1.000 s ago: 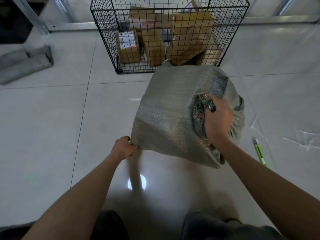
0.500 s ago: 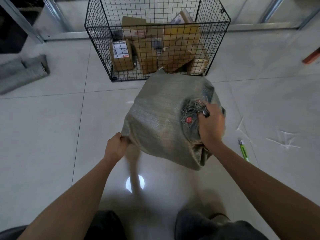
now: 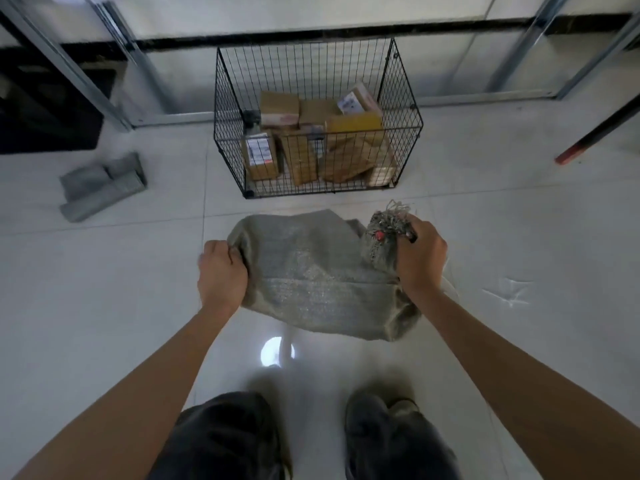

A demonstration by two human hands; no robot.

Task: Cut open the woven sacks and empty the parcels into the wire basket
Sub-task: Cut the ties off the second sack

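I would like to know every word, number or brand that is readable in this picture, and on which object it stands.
No text here can be read.
front left box in the wire basket, white label: print too small and blurred.
upper right parcel, tilted white label: blurred.
rear box, pale strip: blurred.
woven sack: no print visible.

parcel labels (image 3: 259,151) blurred, nothing legible
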